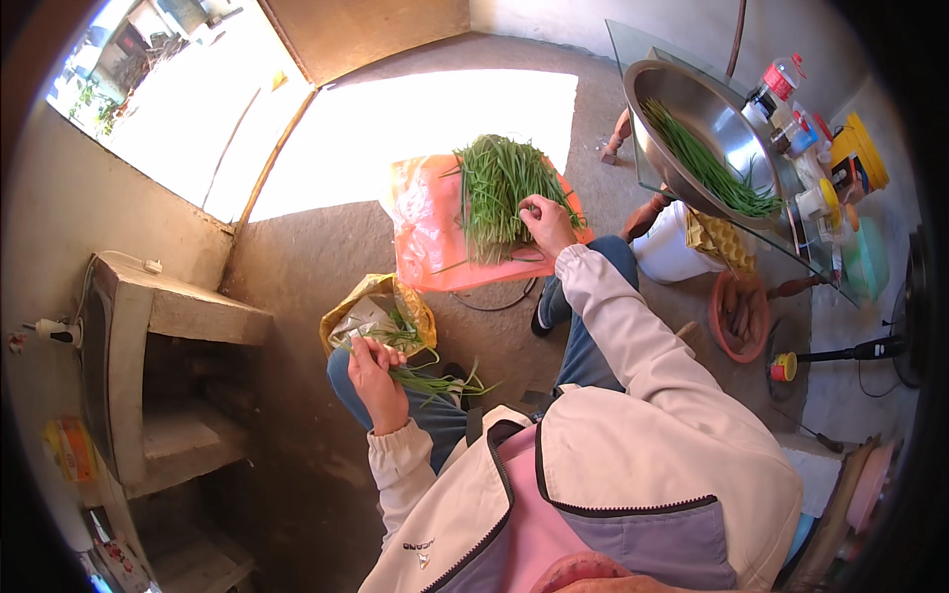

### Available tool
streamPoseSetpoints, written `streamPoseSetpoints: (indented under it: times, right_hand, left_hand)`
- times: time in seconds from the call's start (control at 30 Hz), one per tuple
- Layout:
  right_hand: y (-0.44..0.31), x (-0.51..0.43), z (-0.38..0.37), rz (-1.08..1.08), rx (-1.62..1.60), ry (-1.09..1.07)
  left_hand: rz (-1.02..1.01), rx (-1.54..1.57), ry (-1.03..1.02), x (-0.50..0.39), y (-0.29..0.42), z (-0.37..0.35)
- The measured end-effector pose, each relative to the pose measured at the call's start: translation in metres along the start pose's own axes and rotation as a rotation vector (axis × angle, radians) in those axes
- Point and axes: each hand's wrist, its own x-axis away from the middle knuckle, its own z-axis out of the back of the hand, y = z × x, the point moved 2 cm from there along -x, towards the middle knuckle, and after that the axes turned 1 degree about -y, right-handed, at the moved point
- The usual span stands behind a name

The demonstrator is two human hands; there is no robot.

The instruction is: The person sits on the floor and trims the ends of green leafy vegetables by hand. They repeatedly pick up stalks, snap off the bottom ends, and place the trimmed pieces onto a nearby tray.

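A few long green stalks, apparently chives (437,382), are held in my left hand (378,378), above my left knee. Their ends trail to the right over my lap. Just behind that hand, an open yellow bag (420,304) holds a pale plastic lining and green scraps. My right hand (549,224) is at the right side of a thick pile of chives (498,189), fingers curled against it. Whether a stalk is pinched there is hard to see. Under the pile lies a pink-orange plastic bag (426,222).
On a glass-topped table (630,55) at right, a large steel basin (741,111) contains more chives. Bottles and jars crowd behind it. Below are a white bucket (663,248), an egg tray (712,241) and a red basket (718,326). A concrete shelf unit (211,319) stands left.
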Motion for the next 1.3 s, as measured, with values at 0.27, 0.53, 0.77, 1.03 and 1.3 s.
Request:
streamPoseSetpoints:
  times: [0.27, 0.53, 0.77, 1.03, 1.3]
  right_hand:
    - [-0.012, -0.009, 0.0, 0.216, 0.576, -0.158]
    - [0.007, -0.015, 0.013, 0.44, 0.56, -0.287]
    - [0.0, -0.01, 0.036, 0.595, 0.303, -0.18]
    - [-0.064, -0.018, 0.086, 0.281, -0.26, 0.205]
    - [-0.145, -0.012, 0.139, 0.307, -0.757, 0.021]
  left_hand:
    - [0.1, 0.007, -0.028, 0.006, 0.005, -0.002]
    - [0.099, 0.036, -0.034, 0.006, 0.001, 0.001]
    - [0.087, 0.055, -0.027, 0.007, 0.0, 0.004]
    - [0.075, 0.051, -0.034, 0.008, 0.002, 0.002]
    - [0.034, -0.033, -0.079, 0.012, -0.002, 0.0]
